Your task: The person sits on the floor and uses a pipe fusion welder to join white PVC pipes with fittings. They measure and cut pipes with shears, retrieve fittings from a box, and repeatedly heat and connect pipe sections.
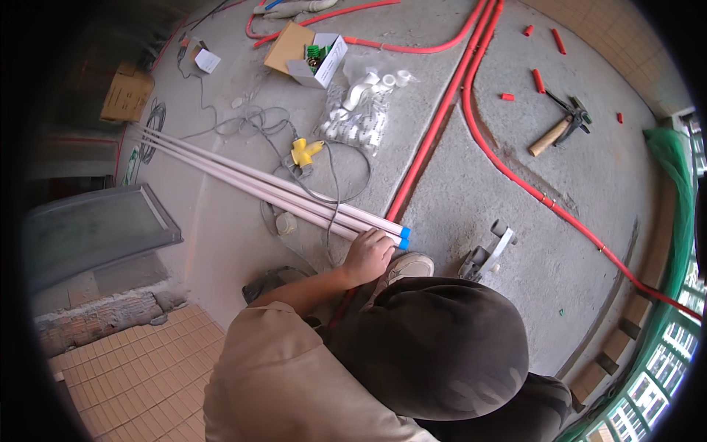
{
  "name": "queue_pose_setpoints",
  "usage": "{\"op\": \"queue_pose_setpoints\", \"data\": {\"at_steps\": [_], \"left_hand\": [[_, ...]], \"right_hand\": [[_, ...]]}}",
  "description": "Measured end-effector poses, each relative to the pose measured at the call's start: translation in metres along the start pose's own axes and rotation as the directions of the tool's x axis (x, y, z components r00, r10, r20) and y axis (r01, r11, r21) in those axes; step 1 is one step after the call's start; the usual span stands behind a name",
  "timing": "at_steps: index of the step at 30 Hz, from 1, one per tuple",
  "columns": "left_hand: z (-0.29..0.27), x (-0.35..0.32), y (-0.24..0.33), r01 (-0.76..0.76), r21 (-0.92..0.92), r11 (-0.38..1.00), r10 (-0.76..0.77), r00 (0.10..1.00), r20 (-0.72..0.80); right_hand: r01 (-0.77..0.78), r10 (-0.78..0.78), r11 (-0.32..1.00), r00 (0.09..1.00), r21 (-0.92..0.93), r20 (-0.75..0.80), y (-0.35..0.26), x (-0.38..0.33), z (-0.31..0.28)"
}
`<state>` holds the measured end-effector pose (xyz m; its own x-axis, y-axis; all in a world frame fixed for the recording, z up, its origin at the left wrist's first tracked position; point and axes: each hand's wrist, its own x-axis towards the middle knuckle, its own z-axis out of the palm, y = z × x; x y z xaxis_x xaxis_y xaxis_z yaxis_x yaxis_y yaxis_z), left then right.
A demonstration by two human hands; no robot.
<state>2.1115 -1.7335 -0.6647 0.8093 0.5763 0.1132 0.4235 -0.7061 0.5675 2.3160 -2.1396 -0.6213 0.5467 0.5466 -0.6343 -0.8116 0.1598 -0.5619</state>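
Head view: long pale pipes (361,219) lie on the concrete floor (442,199), the left hand (370,256) curled at them near their blue ends (404,233); whether it grips cannot be judged. They look light, stiff, slippery, probably best held mid-length. Right hand unseen.
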Motion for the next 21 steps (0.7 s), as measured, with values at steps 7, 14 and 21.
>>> {"op": "queue_pose_setpoints", "data": {"at_steps": [7, 14, 21], "left_hand": [[-0.025, -0.005, -0.052, 0.114, 0.01, 0.993, -0.114, 0.993, -0.035], [-0.004, 0.011, -0.067, 0.041, -0.063, 0.997, -0.046, 0.996, -0.072], [-0.004, 0.006, -0.078, 0.007, 0.082, 0.997, 0.003, 0.992, -0.126]], "right_hand": [[0.009, -0.048, 0.955, 0.991, -0.297, -0.123, -0.051, 0.01, 0.056], [-0.049, 0.097, 0.792, 0.994, -0.608, 0.047, -0.084, 0.039, 0.138], [0.025, 0.526, 0.602, 0.74, -0.798, 0.42, -0.072, 0.08, 0.217]]}}
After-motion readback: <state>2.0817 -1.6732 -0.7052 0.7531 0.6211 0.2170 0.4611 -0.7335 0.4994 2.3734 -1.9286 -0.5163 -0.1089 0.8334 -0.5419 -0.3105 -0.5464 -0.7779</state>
